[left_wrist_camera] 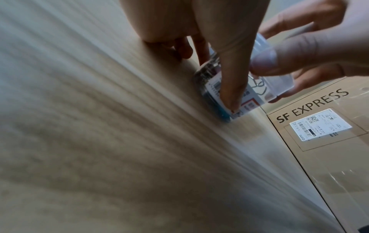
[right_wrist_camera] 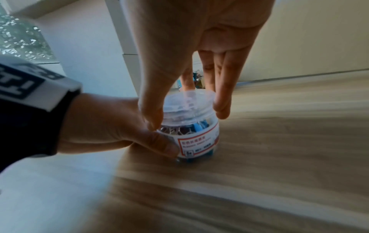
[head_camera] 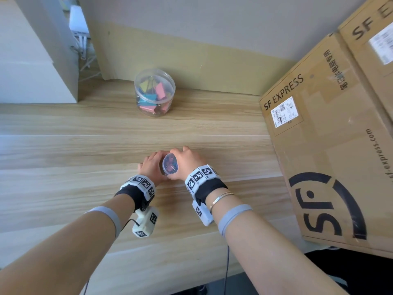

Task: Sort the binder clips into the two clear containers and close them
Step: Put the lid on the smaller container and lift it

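A small clear container (head_camera: 170, 166) of small binder clips stands on the wooden table (head_camera: 85, 145) between both hands. My left hand (head_camera: 152, 167) grips its labelled body (right_wrist_camera: 197, 141), thumb pressed on the label (left_wrist_camera: 249, 104). My right hand (head_camera: 187, 163) comes from above, its thumb and fingers curled round the clear lid (right_wrist_camera: 189, 100) that sits on the container's mouth. Whether the lid is fully seated I cannot tell. A larger clear container (head_camera: 154, 92) holding big pink, blue and yellow clips stands farther back, apart from both hands.
Large SF Express cardboard boxes (head_camera: 329, 145) stand along the table's right side. A white cabinet (head_camera: 38, 60) stands at the back left, with cables beside it. A cardboard strip (head_camera: 191, 60) leans against the rear wall.
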`<state>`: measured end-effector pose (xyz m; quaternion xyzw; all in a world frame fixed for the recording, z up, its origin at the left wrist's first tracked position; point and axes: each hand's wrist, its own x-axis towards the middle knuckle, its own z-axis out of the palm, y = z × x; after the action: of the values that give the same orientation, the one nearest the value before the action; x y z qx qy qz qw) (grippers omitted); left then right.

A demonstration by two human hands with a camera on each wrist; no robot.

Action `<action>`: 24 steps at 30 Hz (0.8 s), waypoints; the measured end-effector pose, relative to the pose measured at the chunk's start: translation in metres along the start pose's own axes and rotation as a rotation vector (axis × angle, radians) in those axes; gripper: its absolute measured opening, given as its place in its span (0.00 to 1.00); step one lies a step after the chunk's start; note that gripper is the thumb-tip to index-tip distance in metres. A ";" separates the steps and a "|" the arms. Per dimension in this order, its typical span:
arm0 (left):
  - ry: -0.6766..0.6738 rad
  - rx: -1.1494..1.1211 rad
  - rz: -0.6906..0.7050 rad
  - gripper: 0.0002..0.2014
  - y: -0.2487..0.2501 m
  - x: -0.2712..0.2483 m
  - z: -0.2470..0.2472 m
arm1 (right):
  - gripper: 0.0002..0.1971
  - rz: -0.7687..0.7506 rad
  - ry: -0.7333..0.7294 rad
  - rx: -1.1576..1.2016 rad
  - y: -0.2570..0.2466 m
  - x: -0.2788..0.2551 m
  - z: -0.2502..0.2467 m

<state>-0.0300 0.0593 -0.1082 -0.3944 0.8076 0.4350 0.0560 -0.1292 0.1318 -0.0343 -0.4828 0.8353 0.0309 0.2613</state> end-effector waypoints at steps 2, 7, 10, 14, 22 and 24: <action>-0.006 0.004 -0.001 0.34 0.000 0.000 -0.001 | 0.35 0.005 0.015 0.044 0.002 -0.001 0.002; -0.060 0.028 0.003 0.37 0.002 -0.002 -0.006 | 0.40 0.033 0.033 0.193 0.004 -0.006 0.009; -0.061 0.030 0.004 0.36 0.004 -0.003 -0.007 | 0.43 0.064 -0.027 0.387 0.008 -0.008 0.009; -0.023 -0.065 0.039 0.38 0.021 0.005 -0.008 | 0.26 0.173 0.135 0.565 0.025 -0.004 -0.001; 0.064 -0.091 0.110 0.40 0.083 0.067 -0.020 | 0.17 0.283 0.288 0.677 0.068 0.031 -0.049; 0.070 -0.079 0.096 0.40 0.096 0.085 -0.019 | 0.17 0.289 0.287 0.641 0.081 0.046 -0.062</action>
<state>-0.1492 0.0250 -0.0708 -0.3720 0.8092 0.4546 -0.0087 -0.2389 0.1196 -0.0188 -0.2532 0.8901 -0.2636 0.2724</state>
